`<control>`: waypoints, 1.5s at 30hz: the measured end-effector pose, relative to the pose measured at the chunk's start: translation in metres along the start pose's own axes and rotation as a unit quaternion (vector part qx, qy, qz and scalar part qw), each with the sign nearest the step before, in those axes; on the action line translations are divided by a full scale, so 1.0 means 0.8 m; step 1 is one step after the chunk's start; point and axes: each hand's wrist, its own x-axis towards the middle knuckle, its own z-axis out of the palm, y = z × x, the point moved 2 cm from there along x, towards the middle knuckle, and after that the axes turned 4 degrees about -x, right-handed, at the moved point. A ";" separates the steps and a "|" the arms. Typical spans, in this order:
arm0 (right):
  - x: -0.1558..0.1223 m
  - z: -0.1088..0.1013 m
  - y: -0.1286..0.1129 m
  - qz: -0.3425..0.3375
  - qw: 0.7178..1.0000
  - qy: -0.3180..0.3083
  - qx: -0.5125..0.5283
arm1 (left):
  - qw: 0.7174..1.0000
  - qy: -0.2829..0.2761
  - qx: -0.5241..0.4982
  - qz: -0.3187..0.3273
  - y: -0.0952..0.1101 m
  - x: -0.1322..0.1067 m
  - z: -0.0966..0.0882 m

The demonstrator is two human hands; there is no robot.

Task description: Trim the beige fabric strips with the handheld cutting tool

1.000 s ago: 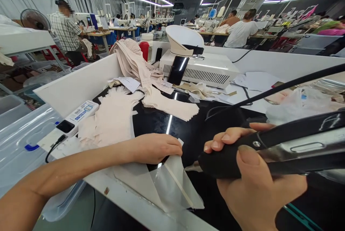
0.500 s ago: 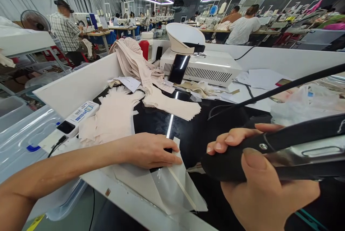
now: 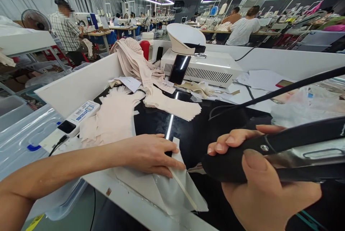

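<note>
My left hand (image 3: 151, 153) lies flat, fingers stretched out, pressing a thin translucent piece of film (image 3: 178, 191) onto the black glossy worktop (image 3: 188, 130). My right hand (image 3: 258, 188) is wrapped round the black handle of a corded cutting tool (image 3: 269, 155). Its metal tip sits just right of my left fingertips, at the film's edge. A narrow pale strip runs along the film below the tip.
Stacks of beige fabric pieces (image 3: 113, 116) lie behind my left hand, with a white handheld device (image 3: 78, 116) at the left. A white machine (image 3: 202, 65) stands at the back. A clear plastic bag (image 3: 304, 105) is at the right. Other people work at far tables.
My left hand has slid forward and flattened on the film, fingertips now nearer the tool tip. The right hand and tool have shifted slightly right.
</note>
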 end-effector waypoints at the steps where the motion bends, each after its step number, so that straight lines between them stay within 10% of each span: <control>1: 0.000 0.000 0.001 0.000 1.000 0.000 -0.004 | 1.000 -0.003 -0.001 -0.002 0.001 0.000 0.000; 45: 0.014 0.022 0.004 -0.002 1.000 0.013 -0.005 | 0.999 0.020 -0.028 -0.025 0.028 -0.003 0.011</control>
